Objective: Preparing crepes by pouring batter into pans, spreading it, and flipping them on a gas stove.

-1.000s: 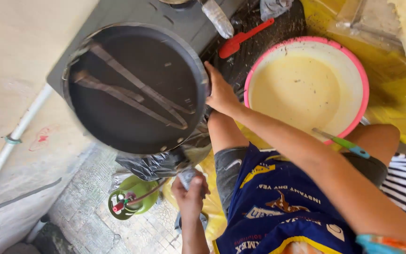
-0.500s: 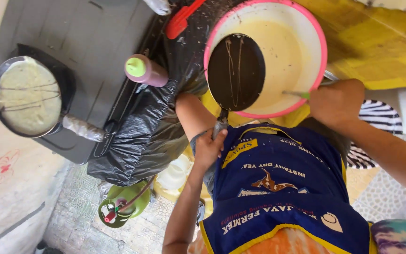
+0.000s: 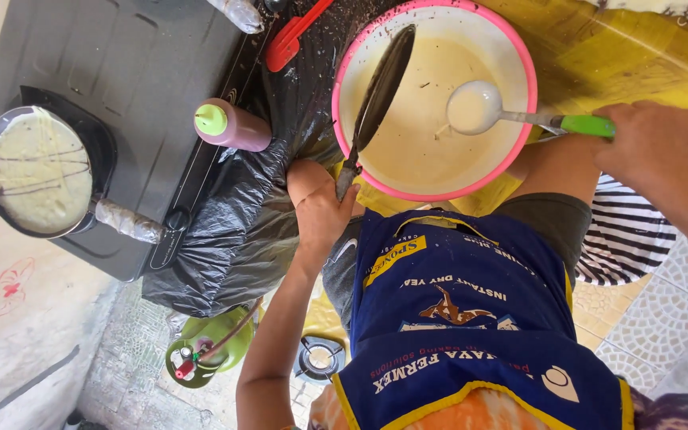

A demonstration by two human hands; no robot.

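My left hand (image 3: 322,209) grips the handle of a small dark frying pan (image 3: 380,87), which is tilted almost edge-on over a pink-rimmed basin (image 3: 519,151) of pale batter. My right hand (image 3: 653,151) holds the green handle of a ladle (image 3: 475,107). Its bowl is full of batter and hangs above the basin, just to the right of the pan. A blue apron (image 3: 471,318) covers my lap below the basin.
At left, a second pan (image 3: 37,171) with batter and dark drizzle lines sits on a dark stove (image 3: 137,72). A squeeze bottle (image 3: 232,126) with a green cap lies on a black plastic sheet (image 3: 232,231). A red spatula (image 3: 292,36) lies at top, and a green gas cylinder (image 3: 205,350) stands below.
The view swung from the stove pan to the basin. My left hand tipped the small pan nearly edge-on. My right hand lifted the ladle out of the basin, full of batter.
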